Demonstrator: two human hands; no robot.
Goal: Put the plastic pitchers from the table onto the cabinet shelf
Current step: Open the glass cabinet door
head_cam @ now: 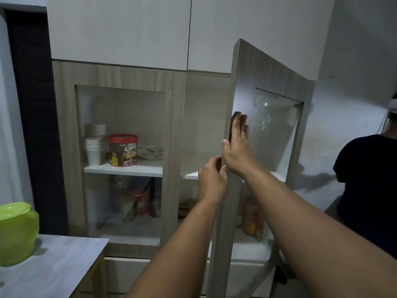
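A green plastic pitcher (16,232) with a green lid stands on the grey table (58,267) at the lower left. The cabinet's right glass door (266,134) stands partly open. My left hand (212,179) grips the door's free edge with curled fingers. My right hand (238,147) lies flat against the door's outer face, thumb hooked over the edge. Behind the door the white cabinet shelf (190,175) shows as a narrow strip. Neither hand touches the pitcher.
The left glass door (120,151) is closed; behind it stand stacked white cups (93,150), a red-lidded chocolate tub (123,150) and plates. Bottles and jars fill the lower shelf. Another person in a dark shirt (369,186) stands at the right, by the wall.
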